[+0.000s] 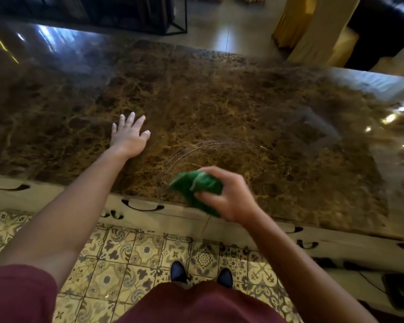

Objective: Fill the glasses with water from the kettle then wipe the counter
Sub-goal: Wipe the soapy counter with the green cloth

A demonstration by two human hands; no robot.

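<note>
- Step in hand: the wipe. No glasses or kettle in view, so the filling looks done, though that can't be confirmed from this view.
- Right hand (pixel 229 197): grip clamped on a bunched green cloth (pixel 197 188), fingers curled over the top, thumb underneath.
- Cloth sits at the near edge of the tabletop (pixel 219 101), part of it hanging past the edge below the grip. Can't tell whether it's pressed on the stone or just above it.
- Left hand (pixel 130 134): grip apart, fingers spread, flat on the tabletop, well to the left of the cloth grip and farther from the person. Reads as bracing.
- Faint curved streaks (pixel 210 145) on the stone just beyond the cloth grip: likely wet wipe marks.
- Stone to the right of and beyond the grip shows glare, no streaks; can't tell whether it's wet or dry.
- Next move, as a judgement: push the cloth away from the edge and sweep outward over the unstreaked area, cloth held flat enough to make contact. A bunched wad wipes a narrow track, so spreading it would cover more.
- The left hand lies in the leftward sweep path; it would need to lift.
</note>
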